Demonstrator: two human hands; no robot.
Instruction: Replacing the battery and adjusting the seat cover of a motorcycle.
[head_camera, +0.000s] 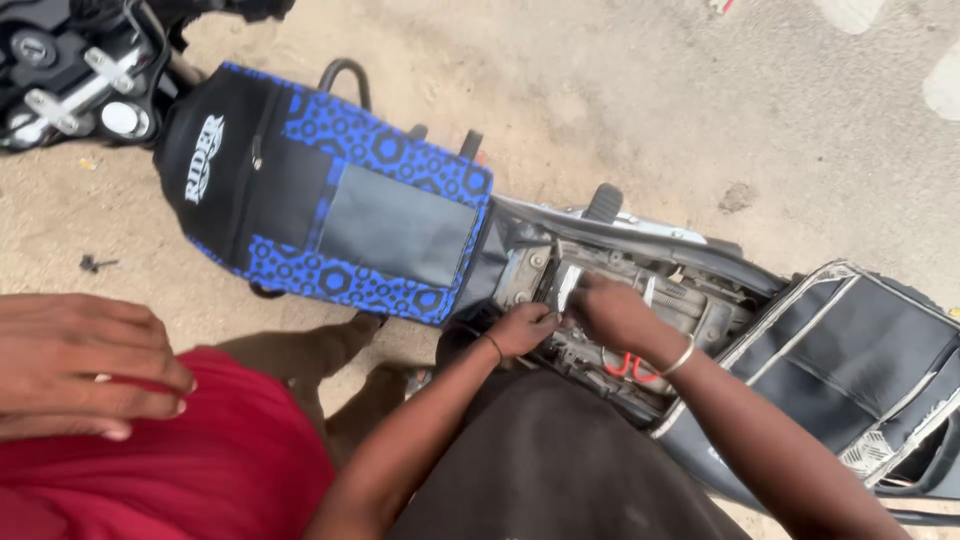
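Observation:
A motorcycle lies across the view with its seat off, and the bay under it is exposed. My left hand, with a dark band on the wrist, has its fingers curled against parts at the bay's front edge. What it holds is hidden. My right hand, with a silver bangle on the wrist, is just beside it. Its fingers are pinched on a thin silvery metal piece. Red wires loop below my right wrist.
A blue and black patterned cover wraps the fuel tank. The handlebar area is at top left and a rear carrier rack at right. Another person's hand rests on red cloth at lower left. The ground is sandy.

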